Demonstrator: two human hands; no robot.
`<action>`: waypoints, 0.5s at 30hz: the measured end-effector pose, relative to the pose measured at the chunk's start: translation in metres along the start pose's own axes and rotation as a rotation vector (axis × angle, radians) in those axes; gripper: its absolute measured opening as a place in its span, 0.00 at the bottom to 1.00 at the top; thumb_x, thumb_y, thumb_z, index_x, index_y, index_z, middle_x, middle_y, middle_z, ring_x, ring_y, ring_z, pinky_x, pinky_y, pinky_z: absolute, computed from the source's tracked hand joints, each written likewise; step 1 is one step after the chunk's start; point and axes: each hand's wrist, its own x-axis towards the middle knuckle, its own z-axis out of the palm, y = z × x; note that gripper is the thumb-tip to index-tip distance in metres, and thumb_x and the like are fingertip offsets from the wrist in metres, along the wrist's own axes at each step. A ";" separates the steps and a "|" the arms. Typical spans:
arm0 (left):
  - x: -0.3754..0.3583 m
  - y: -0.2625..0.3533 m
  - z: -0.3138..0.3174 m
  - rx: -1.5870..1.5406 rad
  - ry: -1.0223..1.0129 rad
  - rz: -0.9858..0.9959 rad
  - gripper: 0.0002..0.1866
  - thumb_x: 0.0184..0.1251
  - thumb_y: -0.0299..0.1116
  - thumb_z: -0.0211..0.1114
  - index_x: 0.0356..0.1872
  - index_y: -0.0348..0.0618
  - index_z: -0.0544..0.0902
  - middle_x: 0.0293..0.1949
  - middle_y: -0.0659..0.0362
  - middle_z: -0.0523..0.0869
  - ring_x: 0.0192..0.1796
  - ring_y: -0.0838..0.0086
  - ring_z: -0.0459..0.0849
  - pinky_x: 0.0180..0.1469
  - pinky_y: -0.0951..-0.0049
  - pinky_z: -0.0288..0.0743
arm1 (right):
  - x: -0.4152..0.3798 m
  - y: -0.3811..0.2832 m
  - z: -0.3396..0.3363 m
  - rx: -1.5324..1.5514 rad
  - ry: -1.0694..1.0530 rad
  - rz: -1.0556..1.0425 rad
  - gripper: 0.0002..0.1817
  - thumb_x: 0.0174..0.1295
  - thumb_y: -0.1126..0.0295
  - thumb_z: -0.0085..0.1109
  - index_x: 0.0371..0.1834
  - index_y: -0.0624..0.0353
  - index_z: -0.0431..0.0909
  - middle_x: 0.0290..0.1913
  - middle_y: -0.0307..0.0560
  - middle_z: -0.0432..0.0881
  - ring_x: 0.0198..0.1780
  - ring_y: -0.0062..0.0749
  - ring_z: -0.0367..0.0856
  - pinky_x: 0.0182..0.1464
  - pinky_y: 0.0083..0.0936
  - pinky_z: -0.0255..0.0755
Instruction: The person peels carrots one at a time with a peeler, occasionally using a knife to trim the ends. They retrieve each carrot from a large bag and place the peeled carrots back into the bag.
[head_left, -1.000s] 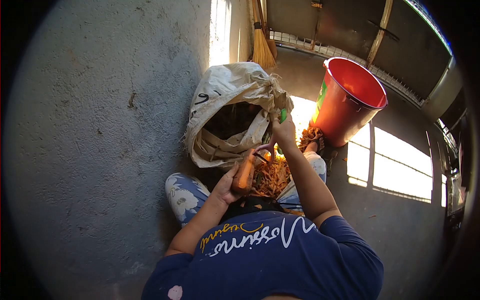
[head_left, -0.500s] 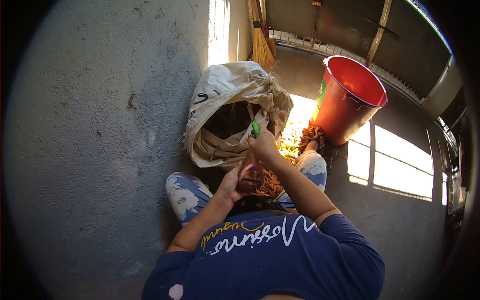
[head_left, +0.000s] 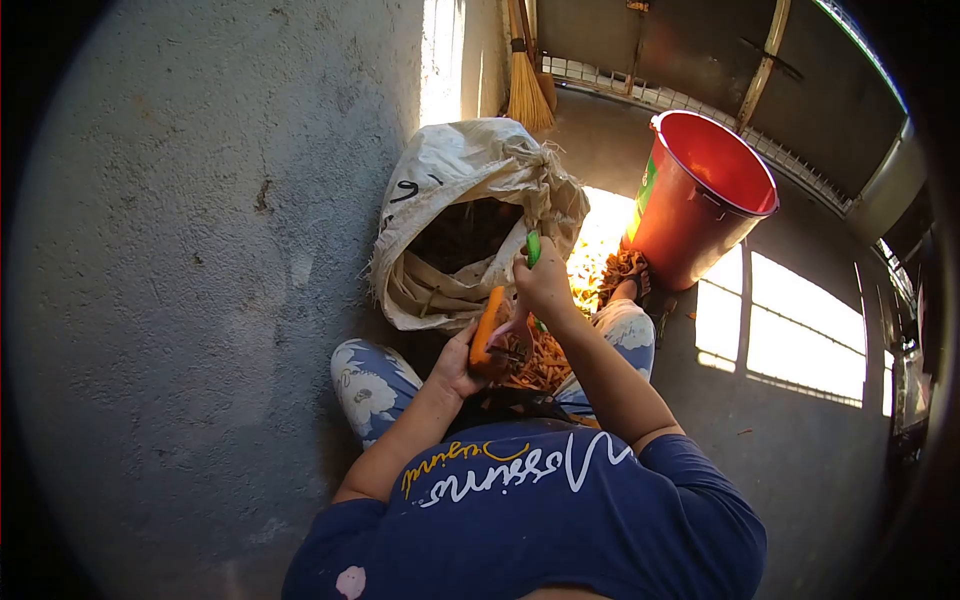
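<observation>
My left hand (head_left: 457, 365) grips an orange carrot (head_left: 488, 322) above my lap, its far end pointing toward the sack. My right hand (head_left: 545, 287) is closed on a pink peeler (head_left: 514, 330), whose head is beside the carrot; whether it touches cannot be told. From the top of the same fist sticks a green handle-like piece (head_left: 533, 246), the rest of it covered by the fingers. Orange peelings (head_left: 540, 365) lie heaped below the hands, between my legs. In front stands a white woven sack (head_left: 420, 190), its mouth toward me and its inside dark.
A red bucket (head_left: 690, 230) stands ahead on the right, near my foot, with more orange peelings (head_left: 620, 270) beside it. The rough grey wall (head_left: 200, 250) runs along the left. A straw broom (head_left: 527, 95) leans behind the sack.
The carrot now shows bright orange in my left hand. My right hand has moved slightly right and toward me, and the green piece stands more upright.
</observation>
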 end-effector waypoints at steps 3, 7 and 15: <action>0.002 -0.004 0.004 0.011 -0.051 -0.016 0.20 0.70 0.47 0.43 0.48 0.42 0.72 0.39 0.55 0.81 0.38 0.68 0.82 0.42 0.61 0.79 | -0.012 -0.020 0.002 -0.025 -0.101 0.023 0.16 0.55 0.68 0.53 0.42 0.68 0.65 0.29 0.67 0.77 0.34 0.60 0.77 0.36 0.44 0.70; -0.006 -0.012 0.022 0.058 0.013 0.012 0.20 0.70 0.48 0.43 0.46 0.42 0.73 0.36 0.56 0.81 0.35 0.68 0.83 0.39 0.65 0.80 | -0.011 -0.020 0.004 -0.095 -0.172 0.075 0.16 0.55 0.68 0.52 0.42 0.69 0.65 0.30 0.69 0.77 0.35 0.61 0.77 0.38 0.45 0.70; -0.037 -0.017 0.028 0.437 0.147 -0.082 0.24 0.69 0.51 0.45 0.46 0.38 0.73 0.29 0.55 0.81 0.25 0.69 0.81 0.25 0.73 0.77 | 0.065 0.058 -0.022 -0.252 0.092 0.282 0.17 0.54 0.66 0.53 0.41 0.69 0.66 0.32 0.67 0.78 0.36 0.57 0.79 0.38 0.41 0.71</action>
